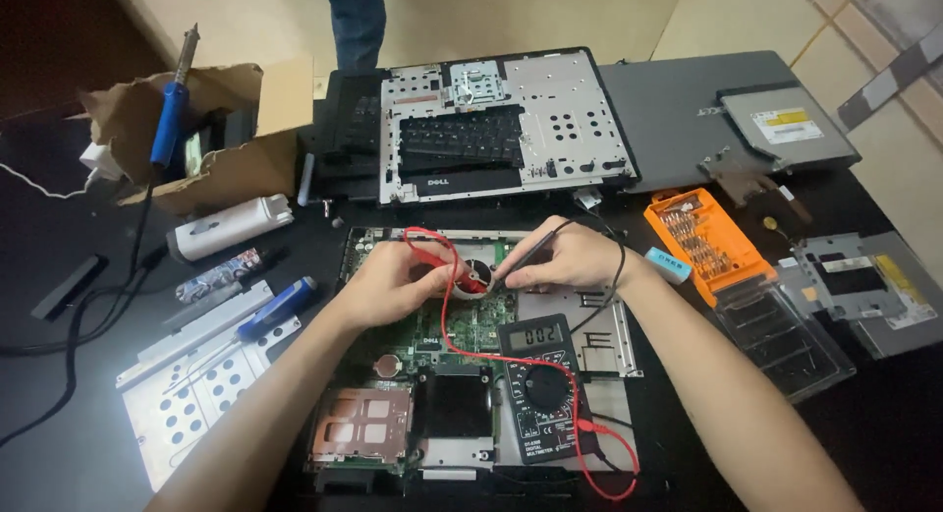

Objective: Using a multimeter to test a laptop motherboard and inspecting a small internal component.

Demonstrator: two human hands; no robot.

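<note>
Right now we hold two meter probes over the open circuit board (462,325), which lies in the middle of the dark surface (59,453). Our left hand (388,276) is closed around the red probe (432,258), and our right hand (570,259) pinches the black probe (526,252) like a pen. Both tips meet the board beside the small round fan (478,273), between our hands. Just near of them the black meter (540,384) rests on the board, its red lead (452,325) looping from the left hand down past its near end. Left of the board lie a blue-handled screwdriver (275,309) and a perforated metal plate (196,394). Right of it sits an orange case of screwdriver bits (707,239). Farther away rests a stripped laptop base (511,129), and a cardboard box (196,139) stands far left.
</note>
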